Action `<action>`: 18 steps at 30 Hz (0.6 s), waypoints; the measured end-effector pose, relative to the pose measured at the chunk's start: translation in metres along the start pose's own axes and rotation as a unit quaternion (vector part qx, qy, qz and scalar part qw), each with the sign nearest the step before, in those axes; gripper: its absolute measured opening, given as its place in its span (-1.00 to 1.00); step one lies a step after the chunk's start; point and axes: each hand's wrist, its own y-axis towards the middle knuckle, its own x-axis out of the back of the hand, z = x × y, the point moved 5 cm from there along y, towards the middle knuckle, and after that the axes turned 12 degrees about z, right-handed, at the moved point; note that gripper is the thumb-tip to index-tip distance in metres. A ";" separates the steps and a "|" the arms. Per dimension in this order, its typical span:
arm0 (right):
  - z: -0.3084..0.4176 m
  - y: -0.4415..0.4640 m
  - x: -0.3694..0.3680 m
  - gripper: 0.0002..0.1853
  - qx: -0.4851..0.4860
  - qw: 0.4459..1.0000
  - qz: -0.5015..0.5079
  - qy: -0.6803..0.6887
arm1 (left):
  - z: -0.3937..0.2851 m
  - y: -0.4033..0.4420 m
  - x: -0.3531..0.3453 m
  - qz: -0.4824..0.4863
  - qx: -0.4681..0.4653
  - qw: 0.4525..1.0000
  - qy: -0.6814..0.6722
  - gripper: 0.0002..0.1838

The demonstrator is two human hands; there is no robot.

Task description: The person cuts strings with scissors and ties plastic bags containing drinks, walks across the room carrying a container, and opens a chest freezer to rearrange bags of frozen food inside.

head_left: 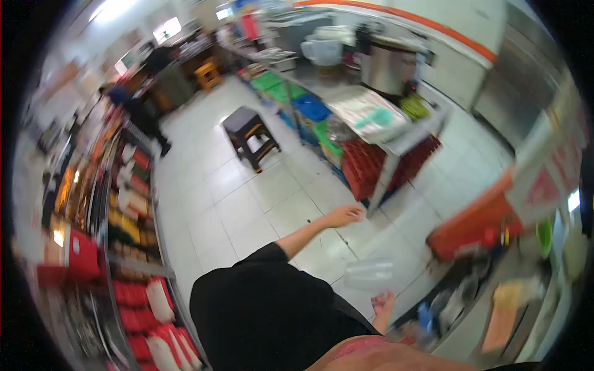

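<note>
My left arm reaches out over the tiled floor, and my left hand [345,216] is near the corner of the metal table. Motion blur smears its fingers, and nothing shows clearly in it. Lower down, my right hand [383,303] has its fingers curled at the edge of a clear plastic container [369,274], which looks like a cup or a stack of cups lying sideways. The floor tiles show through its walls.
A metal table [396,143] carries a tray [370,111] and a large steel pot [390,67]; a red crate [371,170] sits beneath. A black stool [247,123] stands on the floor. Shelves with red-and-white packs [162,301] line the left. Another person [139,114] stands farther back.
</note>
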 end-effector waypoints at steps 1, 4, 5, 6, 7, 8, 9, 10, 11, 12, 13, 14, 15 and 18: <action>0.030 0.014 0.008 -0.75 0.012 1.000 0.009 -0.020 | -0.040 0.026 -0.003 0.010 0.002 1.000 0.021 -0.58; 0.140 0.018 0.003 -0.74 0.132 0.964 -0.105 -0.207 | -0.066 0.117 -0.010 0.070 -0.053 0.991 0.099 -0.55; 0.174 0.019 -0.016 -0.74 0.137 0.960 -0.093 -0.224 | -0.082 0.134 -0.006 0.050 -0.060 0.992 0.096 -0.55; 0.213 0.021 -0.027 -0.74 0.187 0.934 -0.116 -0.281 | -0.093 0.155 -0.010 0.069 -0.058 0.990 0.111 -0.53; 0.251 0.031 -0.037 -0.73 0.234 0.902 -0.137 -0.336 | -0.098 0.177 -0.014 0.090 -0.051 0.987 0.124 -0.51; 0.288 0.062 -0.042 -0.73 0.232 0.898 -0.129 -0.351 | -0.101 0.198 -0.014 0.073 -0.049 0.989 0.117 -0.51; 0.329 0.107 -0.055 -0.74 0.235 0.887 -0.087 -0.388 | -0.103 0.217 -0.010 0.068 -0.039 0.990 0.113 -0.51; 0.367 0.153 -0.072 -0.75 0.238 0.875 -0.043 -0.420 | -0.106 0.232 -0.002 0.066 -0.027 0.991 0.114 -0.50; 0.400 0.186 -0.105 -0.75 0.219 0.867 -0.014 -0.447 | -0.108 0.243 0.006 0.054 -0.021 0.992 0.112 -0.50; 0.428 0.224 -0.140 -0.76 0.200 0.858 0.013 -0.473 | -0.105 0.250 0.013 0.045 -0.008 0.995 0.087 -0.49; 0.456 0.259 -0.178 -0.77 0.169 0.847 0.018 -0.504 | -0.103 0.258 0.020 0.036 0.006 0.998 0.060 -0.49; 0.483 0.292 -0.210 -0.78 0.137 0.834 0.023 -0.534 | -0.099 0.265 0.029 0.026 0.012 0.998 0.057 -0.49; 0.513 0.342 -0.228 -0.80 0.113 0.832 0.030 -0.543 | -0.094 0.271 0.040 -0.004 0.030 0.999 0.039 -0.51; 0.567 0.453 -0.259 -0.85 0.075 0.843 0.003 -0.533 | -0.085 0.303 0.064 -0.076 0.063 0.995 -0.025 -0.52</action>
